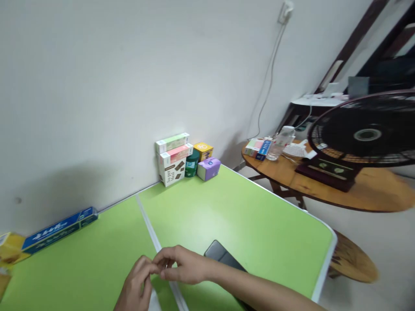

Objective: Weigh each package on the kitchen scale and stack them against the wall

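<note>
My left hand point(136, 287) and my right hand point(183, 264) meet fingertip to fingertip low over the green table point(259, 224), near its white centre seam. The fingers of both are curled together; whether something small is pinched between them I cannot tell. A dark phone point(218, 252) lies flat on the table just behind my right wrist, partly covered by my forearm.
Against the wall stand stacked small boxes point(173, 157), a green tin point(192, 164), a yellow box point(203, 150) and a purple box point(209, 168). A long blue box point(60, 229) lies at the left. To the right are a round wooden table point(340, 185) and a black fan point(366, 129).
</note>
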A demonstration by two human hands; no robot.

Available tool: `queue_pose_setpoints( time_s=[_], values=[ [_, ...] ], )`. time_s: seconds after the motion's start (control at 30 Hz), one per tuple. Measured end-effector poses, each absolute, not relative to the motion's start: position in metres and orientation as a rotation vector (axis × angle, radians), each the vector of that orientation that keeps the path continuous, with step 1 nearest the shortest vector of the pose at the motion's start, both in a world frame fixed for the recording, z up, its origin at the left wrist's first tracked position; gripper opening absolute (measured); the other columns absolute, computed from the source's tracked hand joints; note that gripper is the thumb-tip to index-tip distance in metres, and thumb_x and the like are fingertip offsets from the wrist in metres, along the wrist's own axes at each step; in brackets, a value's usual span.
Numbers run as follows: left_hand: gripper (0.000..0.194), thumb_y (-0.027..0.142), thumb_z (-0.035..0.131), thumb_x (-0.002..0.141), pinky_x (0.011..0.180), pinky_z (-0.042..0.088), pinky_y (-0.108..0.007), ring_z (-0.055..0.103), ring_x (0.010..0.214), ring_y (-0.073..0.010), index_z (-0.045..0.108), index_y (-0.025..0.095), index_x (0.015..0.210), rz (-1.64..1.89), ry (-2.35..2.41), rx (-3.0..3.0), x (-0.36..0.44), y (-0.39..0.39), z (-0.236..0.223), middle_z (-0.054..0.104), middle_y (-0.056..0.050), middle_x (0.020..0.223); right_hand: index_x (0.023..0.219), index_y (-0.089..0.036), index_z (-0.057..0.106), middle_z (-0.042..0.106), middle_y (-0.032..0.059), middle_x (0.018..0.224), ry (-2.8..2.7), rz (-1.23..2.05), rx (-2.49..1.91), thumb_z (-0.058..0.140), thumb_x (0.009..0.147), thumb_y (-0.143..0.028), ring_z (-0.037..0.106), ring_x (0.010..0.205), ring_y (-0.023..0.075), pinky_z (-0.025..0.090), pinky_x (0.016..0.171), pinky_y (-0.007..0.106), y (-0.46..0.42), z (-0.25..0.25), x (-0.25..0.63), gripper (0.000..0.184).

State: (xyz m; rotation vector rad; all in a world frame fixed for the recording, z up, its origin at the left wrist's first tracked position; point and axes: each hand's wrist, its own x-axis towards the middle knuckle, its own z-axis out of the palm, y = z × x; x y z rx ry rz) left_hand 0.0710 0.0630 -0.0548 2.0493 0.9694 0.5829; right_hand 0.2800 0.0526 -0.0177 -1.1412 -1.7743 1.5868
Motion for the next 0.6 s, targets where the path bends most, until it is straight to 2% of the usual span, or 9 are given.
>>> queue_pose_setpoints(
  time_s=[0.2, 0.3, 0.37, 0.43, 0.5, 0.6],
  values=[
    [0.020, 0.011, 0.041, 0.080, 0.071, 0.051, -0.032, 0.058, 0.080, -0.0184, 0.055, 0.022, 0.070, 0.592, 0.972, 1.965, 0.205, 0.083, -0.049, 0.056, -0.004, 0.081, 0.097, -0.015, 0.058, 0.063, 0.0039, 0.089, -1.501, 1.260, -1.135, 0.054, 0.083, -0.021, 0.059, 0.083, 0.0162, 0.049, 0.078, 0.032, 0.041, -0.041, 0.366, 0.016],
    [0.023, 0.007, 0.040, 0.077, 0.075, 0.049, -0.034, 0.056, 0.080, -0.0186, 0.057, 0.021, 0.072, 0.575, 0.891, 2.031, 0.275, 0.105, -0.049, 0.055, -0.003, 0.081, 0.096, -0.016, 0.055, 0.063, 0.0050, 0.092, -1.350, 1.183, -1.100, 0.052, 0.082, -0.020, 0.060, 0.088, 0.0178, 0.049, 0.080, 0.035, 0.056, -0.063, 0.421, 0.015],
    [0.032, 0.000, 0.042, 0.069, 0.087, 0.045, -0.037, 0.056, 0.093, -0.0200, 0.062, 0.020, 0.084, 0.584, 0.866, 1.972, 0.322, 0.127, -0.054, 0.058, -0.005, 0.092, 0.102, -0.017, 0.055, 0.063, 0.0075, 0.099, -1.283, 1.049, -1.218, 0.053, 0.077, -0.015, 0.061, 0.095, 0.0196, 0.050, 0.083, 0.037, 0.077, -0.076, 0.464, 0.025],
    [0.050, -0.004, 0.046, 0.060, 0.098, 0.039, -0.038, 0.051, 0.113, -0.0234, 0.061, 0.018, 0.103, 0.606, 0.928, 1.791, 0.366, 0.154, -0.064, 0.057, -0.010, 0.114, 0.112, -0.016, 0.052, 0.062, 0.0114, 0.109, -1.144, 0.841, -1.448, 0.053, 0.071, -0.011, 0.060, 0.102, 0.0222, 0.049, 0.087, 0.038, 0.107, -0.086, 0.510, 0.041],
    [0.067, -0.004, 0.051, 0.057, 0.102, 0.035, -0.038, 0.040, 0.127, -0.0272, 0.051, 0.016, 0.121, 0.628, 1.005, 1.623, 0.405, 0.181, -0.076, 0.047, -0.014, 0.133, 0.122, -0.015, 0.046, 0.052, 0.0156, 0.126, -1.043, 0.703, -1.535, 0.051, 0.070, -0.011, 0.049, 0.120, 0.0261, 0.043, 0.097, 0.043, 0.141, -0.092, 0.553, 0.053],
    [0.082, -0.002, 0.054, 0.060, 0.098, 0.040, -0.037, 0.037, 0.131, -0.0301, 0.032, 0.014, 0.137, 0.651, 1.039, 1.538, 0.452, 0.215, -0.089, 0.037, -0.018, 0.143, 0.133, -0.014, 0.035, 0.035, 0.0159, 0.142, -0.960, 0.546, -1.569, 0.050, 0.067, -0.011, 0.027, 0.135, 0.0290, 0.027, 0.108, 0.048, 0.190, -0.095, 0.603, 0.068]
  ],
)
